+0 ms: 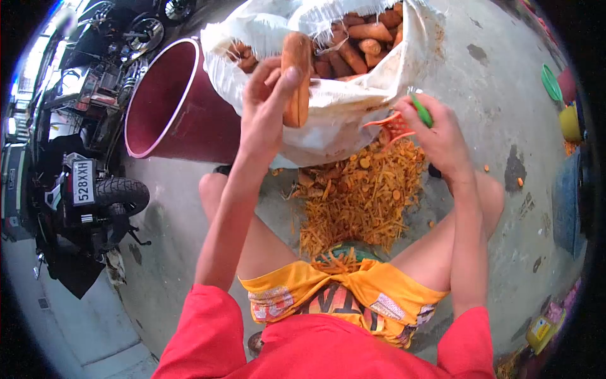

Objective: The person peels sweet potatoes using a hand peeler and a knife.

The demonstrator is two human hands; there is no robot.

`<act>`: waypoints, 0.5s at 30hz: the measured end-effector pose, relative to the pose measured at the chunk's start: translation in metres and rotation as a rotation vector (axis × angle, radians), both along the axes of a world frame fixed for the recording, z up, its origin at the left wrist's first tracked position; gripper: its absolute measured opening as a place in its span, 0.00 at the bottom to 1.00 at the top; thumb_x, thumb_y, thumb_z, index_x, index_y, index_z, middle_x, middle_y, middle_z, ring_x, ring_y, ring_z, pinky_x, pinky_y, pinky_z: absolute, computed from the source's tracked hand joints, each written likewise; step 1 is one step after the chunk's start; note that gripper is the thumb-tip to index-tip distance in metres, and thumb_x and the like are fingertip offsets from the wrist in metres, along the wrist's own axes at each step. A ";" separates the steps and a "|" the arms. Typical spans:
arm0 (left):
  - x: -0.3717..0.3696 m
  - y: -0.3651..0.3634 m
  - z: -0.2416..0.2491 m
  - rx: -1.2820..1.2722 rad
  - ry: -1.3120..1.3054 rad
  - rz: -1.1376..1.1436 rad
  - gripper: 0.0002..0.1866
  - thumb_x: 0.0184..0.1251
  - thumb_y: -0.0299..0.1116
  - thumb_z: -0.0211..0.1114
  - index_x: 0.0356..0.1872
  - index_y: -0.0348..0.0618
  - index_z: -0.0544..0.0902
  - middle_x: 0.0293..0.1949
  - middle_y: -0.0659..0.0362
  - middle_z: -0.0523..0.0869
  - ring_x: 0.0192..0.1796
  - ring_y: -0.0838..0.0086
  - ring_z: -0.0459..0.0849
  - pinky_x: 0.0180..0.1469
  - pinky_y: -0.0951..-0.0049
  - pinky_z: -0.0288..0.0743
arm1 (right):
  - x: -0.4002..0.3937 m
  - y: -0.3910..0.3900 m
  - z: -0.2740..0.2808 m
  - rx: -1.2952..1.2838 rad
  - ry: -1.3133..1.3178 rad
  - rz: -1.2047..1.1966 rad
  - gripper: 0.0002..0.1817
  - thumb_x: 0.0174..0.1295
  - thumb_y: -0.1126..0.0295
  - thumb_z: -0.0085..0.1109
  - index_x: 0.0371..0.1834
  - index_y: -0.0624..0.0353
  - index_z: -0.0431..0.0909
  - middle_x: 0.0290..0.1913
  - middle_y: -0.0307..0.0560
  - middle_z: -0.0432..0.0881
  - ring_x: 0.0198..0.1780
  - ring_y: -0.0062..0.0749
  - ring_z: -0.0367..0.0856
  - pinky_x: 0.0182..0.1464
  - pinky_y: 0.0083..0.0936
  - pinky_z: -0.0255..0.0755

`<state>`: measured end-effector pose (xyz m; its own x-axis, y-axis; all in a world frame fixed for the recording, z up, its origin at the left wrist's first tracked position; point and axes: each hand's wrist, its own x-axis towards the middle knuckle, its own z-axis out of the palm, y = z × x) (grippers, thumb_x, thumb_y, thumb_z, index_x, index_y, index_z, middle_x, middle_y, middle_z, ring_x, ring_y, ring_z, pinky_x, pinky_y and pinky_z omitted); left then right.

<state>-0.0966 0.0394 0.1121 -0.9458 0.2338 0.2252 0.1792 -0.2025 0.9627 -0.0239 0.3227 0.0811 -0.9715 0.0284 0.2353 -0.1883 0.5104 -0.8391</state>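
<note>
My left hand (pixel 262 95) is raised in front of the sack, its fingers wrapped round a thick orange carrot (pixel 297 79) held upright. On the other side, my right hand (pixel 435 129) grips a green-handled peeler (pixel 421 112); its metal tip points up and is too small to see clearly. Just left of that hand shows an orange plastic piece with holes (pixel 396 126). A white woven sack (pixel 388 95) stands open ahead, with many carrots (pixel 372 47) inside. Between my legs a heap of carrot peelings (pixel 353 202) covers the floor, mixed with some round cut ends.
A large maroon tub (pixel 211 120) leans beside the sack on the left. Farther left is a parked motorcycle (pixel 104 192). Basins, including a blue one (pixel 568 202), and a yellow container (pixel 570 123) line the right edge. The floor (pixel 505 76) is grey concrete.
</note>
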 end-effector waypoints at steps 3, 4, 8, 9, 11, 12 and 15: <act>0.034 -0.002 -0.031 -0.038 -0.088 -0.019 0.16 0.72 0.35 0.75 0.53 0.37 0.83 0.45 0.60 0.89 0.47 0.77 0.87 0.54 0.73 0.79 | 0.001 -0.023 -0.007 0.052 0.046 0.223 0.18 0.76 0.57 0.62 0.43 0.65 0.84 0.33 0.59 0.82 0.35 0.50 0.81 0.40 0.40 0.74; 0.042 0.001 -0.040 -0.119 -0.050 0.020 0.16 0.69 0.34 0.77 0.51 0.37 0.84 0.44 0.61 0.89 0.46 0.79 0.86 0.54 0.74 0.79 | 0.002 -0.029 -0.013 0.067 0.018 0.210 0.18 0.76 0.57 0.62 0.43 0.65 0.84 0.33 0.59 0.82 0.35 0.50 0.81 0.40 0.40 0.74; 0.065 0.007 -0.066 -0.269 -0.009 0.075 0.17 0.63 0.35 0.82 0.44 0.36 0.87 0.40 0.63 0.89 0.44 0.83 0.84 0.52 0.77 0.78 | 0.010 -0.042 -0.033 0.102 0.077 0.273 0.16 0.75 0.60 0.62 0.40 0.66 0.83 0.32 0.58 0.80 0.33 0.52 0.79 0.39 0.40 0.72; 0.066 0.007 -0.072 -0.261 -0.019 0.072 0.17 0.63 0.35 0.82 0.44 0.36 0.87 0.40 0.63 0.89 0.44 0.83 0.84 0.52 0.77 0.78 | 0.011 -0.043 -0.037 0.149 0.075 0.300 0.16 0.76 0.62 0.61 0.39 0.67 0.81 0.32 0.57 0.79 0.33 0.50 0.78 0.38 0.39 0.72; 0.068 0.008 -0.082 -0.286 -0.060 0.035 0.18 0.62 0.36 0.83 0.43 0.35 0.87 0.40 0.63 0.89 0.43 0.83 0.83 0.50 0.78 0.78 | 0.012 -0.044 -0.052 0.121 0.120 0.309 0.16 0.76 0.62 0.62 0.38 0.67 0.81 0.31 0.58 0.78 0.33 0.53 0.77 0.38 0.41 0.71; 0.069 0.009 -0.082 -0.313 -0.032 0.031 0.18 0.61 0.36 0.83 0.43 0.35 0.86 0.39 0.64 0.88 0.42 0.83 0.83 0.48 0.78 0.78 | 0.013 -0.043 -0.055 0.155 0.124 0.319 0.15 0.75 0.63 0.62 0.37 0.67 0.81 0.31 0.58 0.78 0.33 0.55 0.77 0.38 0.41 0.72; 0.068 0.010 -0.085 -0.319 -0.057 0.000 0.18 0.61 0.36 0.83 0.43 0.36 0.86 0.38 0.65 0.88 0.41 0.83 0.82 0.47 0.78 0.77 | 0.016 -0.040 -0.061 0.201 0.100 0.315 0.11 0.73 0.65 0.62 0.39 0.64 0.83 0.33 0.60 0.81 0.37 0.59 0.80 0.40 0.45 0.74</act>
<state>-0.0282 0.0495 0.0270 -0.9547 0.2846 0.0875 0.1235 0.1110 0.9861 -0.0082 0.2824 0.0197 -0.8974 -0.3238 0.2997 -0.4377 0.5674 -0.6975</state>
